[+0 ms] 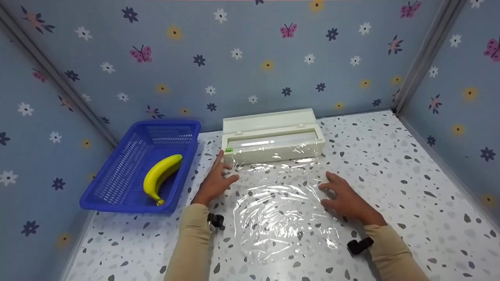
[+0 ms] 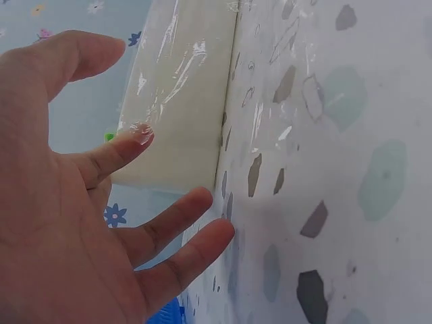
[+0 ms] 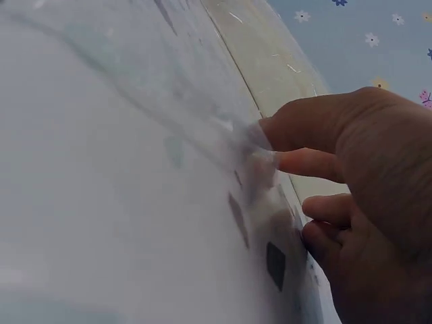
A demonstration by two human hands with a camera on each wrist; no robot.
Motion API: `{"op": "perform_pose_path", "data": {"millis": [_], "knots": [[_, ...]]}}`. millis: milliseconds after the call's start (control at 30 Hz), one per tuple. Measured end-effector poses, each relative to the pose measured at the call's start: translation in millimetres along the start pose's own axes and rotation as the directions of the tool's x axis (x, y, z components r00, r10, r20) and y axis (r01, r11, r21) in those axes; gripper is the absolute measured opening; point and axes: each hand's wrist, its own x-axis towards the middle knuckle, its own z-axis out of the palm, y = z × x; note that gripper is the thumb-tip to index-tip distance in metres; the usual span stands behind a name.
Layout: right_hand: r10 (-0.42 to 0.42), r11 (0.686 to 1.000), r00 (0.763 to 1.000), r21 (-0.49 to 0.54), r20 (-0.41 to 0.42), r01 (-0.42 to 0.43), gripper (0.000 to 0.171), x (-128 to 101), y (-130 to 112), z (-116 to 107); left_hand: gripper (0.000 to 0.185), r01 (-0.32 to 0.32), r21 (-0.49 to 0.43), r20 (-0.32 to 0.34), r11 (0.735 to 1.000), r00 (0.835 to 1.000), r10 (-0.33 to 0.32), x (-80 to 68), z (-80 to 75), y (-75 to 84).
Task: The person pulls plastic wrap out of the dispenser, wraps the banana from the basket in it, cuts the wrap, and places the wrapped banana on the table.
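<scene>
A white cling film dispenser box (image 1: pixel 273 134) lies at the back of the speckled table (image 1: pixel 410 175). A clear sheet of film (image 1: pixel 281 207) runs from its slot toward me across the table. My left hand (image 1: pixel 216 181) is spread with straight fingers at the film's left edge, close to the box's left end and its green cutter tab (image 1: pixel 229 150). In the left wrist view the left hand (image 2: pixel 101 202) hovers beside the box (image 2: pixel 182 101). My right hand (image 1: pixel 345 199) rests at the film's right edge. Its fingertips (image 3: pixel 270 145) touch the film (image 3: pixel 169 121).
A blue plastic basket (image 1: pixel 117 175) stands at the left with a yellow banana (image 1: pixel 161 175) in it. Flower-patterned walls (image 1: pixel 250 58) close in the back and both sides. Bare tabletop lies to the right of the film.
</scene>
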Motion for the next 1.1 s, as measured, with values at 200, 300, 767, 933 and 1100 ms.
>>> {"op": "perform_pose_path", "data": {"millis": [200,300,767,933,1100], "knots": [[-0.004,1.000,1.000,0.015,-0.012,0.004,0.044,-14.9,3.6,-3.0,0.051,0.028,-0.094,-0.011,0.995,1.000,-0.029,5.8,2.7,3.1],[0.001,0.999,1.000,0.036,-0.025,-0.001,0.045,-20.2,4.8,-2.2,0.038,0.036,-0.093,-0.005,0.995,0.999,-0.037,7.3,4.0,3.9],[0.002,0.999,0.999,0.045,-0.041,0.000,0.048,-27.5,8.3,-1.9,0.027,-0.034,-0.038,-0.012,0.999,0.999,0.033,5.0,-5.2,11.3],[-0.002,0.999,0.999,0.039,-0.034,0.003,0.048,-28.4,8.7,0.6,0.032,-0.027,-0.029,-0.018,0.999,0.999,0.026,3.7,-8.7,16.3],[-0.017,0.999,1.000,0.037,-0.024,0.018,0.048,-28.3,8.4,0.3,0.056,-0.023,-0.016,-0.005,1.000,1.000,0.023,-0.8,-11.4,15.9]]}}
